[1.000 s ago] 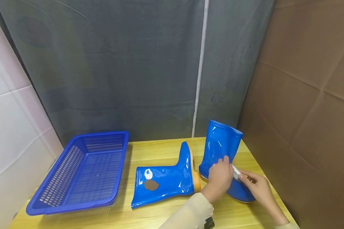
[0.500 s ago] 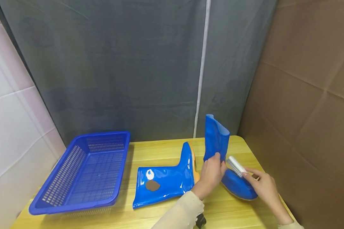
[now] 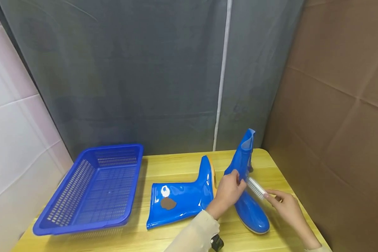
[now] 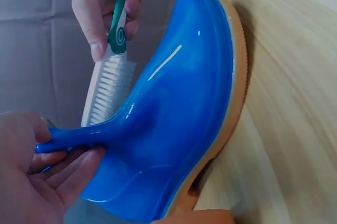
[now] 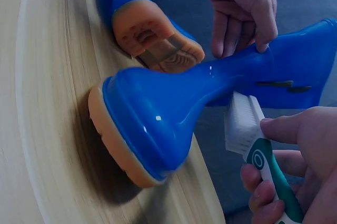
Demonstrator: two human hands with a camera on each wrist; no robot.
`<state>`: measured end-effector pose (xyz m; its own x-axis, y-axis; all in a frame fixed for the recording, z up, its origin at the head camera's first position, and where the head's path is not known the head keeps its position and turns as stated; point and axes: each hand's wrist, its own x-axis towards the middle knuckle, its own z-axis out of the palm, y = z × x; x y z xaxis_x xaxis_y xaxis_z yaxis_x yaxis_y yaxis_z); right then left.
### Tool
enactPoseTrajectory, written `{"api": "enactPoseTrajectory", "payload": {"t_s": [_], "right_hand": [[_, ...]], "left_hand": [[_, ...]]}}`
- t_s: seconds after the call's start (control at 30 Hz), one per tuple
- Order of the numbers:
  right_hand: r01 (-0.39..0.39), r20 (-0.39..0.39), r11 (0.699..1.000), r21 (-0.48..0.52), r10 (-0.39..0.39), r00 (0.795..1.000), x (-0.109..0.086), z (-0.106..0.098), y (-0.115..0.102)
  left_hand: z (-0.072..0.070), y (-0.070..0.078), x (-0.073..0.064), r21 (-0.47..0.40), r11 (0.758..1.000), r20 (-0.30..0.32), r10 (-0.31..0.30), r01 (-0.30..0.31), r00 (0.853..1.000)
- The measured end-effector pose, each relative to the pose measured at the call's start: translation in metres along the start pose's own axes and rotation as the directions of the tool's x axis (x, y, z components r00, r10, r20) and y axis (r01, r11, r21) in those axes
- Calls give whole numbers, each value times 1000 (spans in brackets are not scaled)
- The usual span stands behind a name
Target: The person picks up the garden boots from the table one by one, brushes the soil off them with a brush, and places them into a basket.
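Observation:
A blue rain boot [image 3: 252, 214] with an orange sole [image 4: 238, 71] stands at the right of the table, its toe towards me. My left hand [image 3: 228, 190] pinches a fold of its shaft between thumb and fingers. In my right hand [image 3: 285, 206] is a scrub brush [image 5: 243, 124] with white bristles and a green-and-white handle. The bristles are right at the boot's shaft. Two dark marks [image 5: 275, 83] show on that shaft in the right wrist view. A second blue rain boot [image 3: 189, 196] lies on its side to the left, a brown patch [image 3: 168, 203] on its shaft.
A blue plastic basket [image 3: 130, 182] with perforated sides sits at the table's left. Grey cloth [image 3: 145, 77] hangs behind the table [image 3: 163, 168], and a brown cloth wall [image 3: 327, 122] stands close on the right.
The boot in my left hand has turned, its toe swinging towards me and its shaft becoming narrower in view. The brush came off the boot, then moved back against the shaft.

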<state>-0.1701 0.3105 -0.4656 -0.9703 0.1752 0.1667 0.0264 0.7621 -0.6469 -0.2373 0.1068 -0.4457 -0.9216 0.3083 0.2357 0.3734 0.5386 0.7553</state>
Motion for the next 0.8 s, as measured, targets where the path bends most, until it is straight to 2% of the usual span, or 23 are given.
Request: {"api": "enactPoseTrajectory", "payload": {"t_s": [0.17,0.27,0.4,0.53,0.67,0.8], "right_hand": [[3,-8,999,49,-2,1000,-1,4,-3],[-3,-11,998,62,4,1000,-1,6,-6],[-53,-6,995,85,54,999,2,4,-9],[-103,12,975,199,103,995,7,2,-17],[-85,10,956,281,86,996,9,7,-30],[-68,-10,960,270,74,997,8,12,-37]], "left_hand": [[-1,-7,-4,-65,998,6,-8,8,1000],[-3,-10,-6,-98,994,24,-44,46,999],[-4,-11,-9,-142,986,49,-79,85,996],[-5,-12,-11,-153,984,55,-80,87,995],[-6,-12,-11,-151,985,49,-77,84,996],[-9,-10,-10,-169,980,68,-99,109,993]]}}
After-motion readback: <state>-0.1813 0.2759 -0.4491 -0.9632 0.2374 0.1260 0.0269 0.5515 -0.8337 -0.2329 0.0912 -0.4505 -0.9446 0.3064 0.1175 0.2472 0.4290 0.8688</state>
